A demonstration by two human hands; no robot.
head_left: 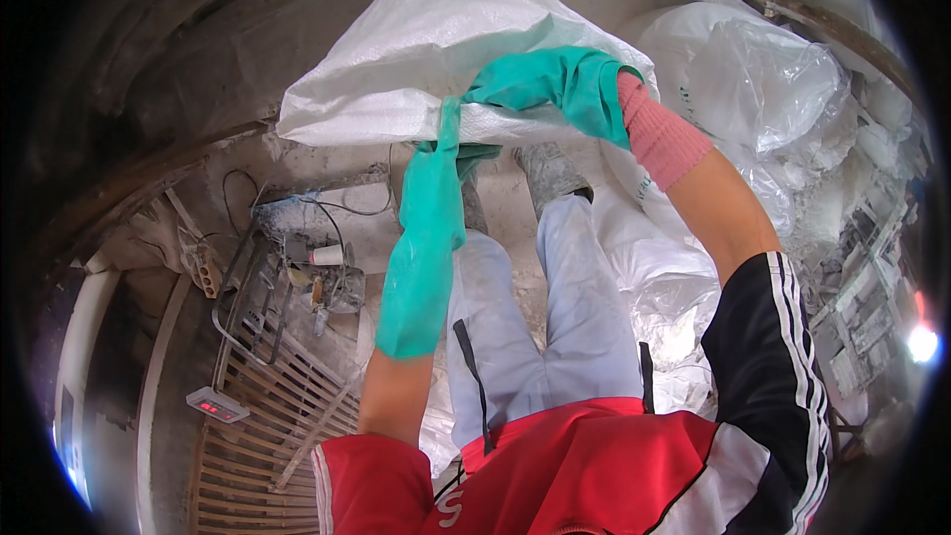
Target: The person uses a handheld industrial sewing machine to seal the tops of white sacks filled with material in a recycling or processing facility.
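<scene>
A large white woven sack [426, 35] spreads across the top of the view, its near edge folded and creased. My left hand [452, 134], in a long green rubber glove, pinches that near edge, thumb on the upper face and fingers beneath. In a matching glove, with a pink knitted cuff at the wrist, my right hand [515, 79] bends over the sack from the right. Its fingers are pressed together against the white fabric near the left thumb, and their tips are partly hidden in the folds.
Clear plastic-wrapped white bags [753, 79] bulge at the right, with more white plastic [664, 277] beside my legs. On the left are a slatted wooden rack [267, 426], a metal frame with cables [248, 297] and a small box with a red display [218, 404]. Rubble [872, 277] lies far right.
</scene>
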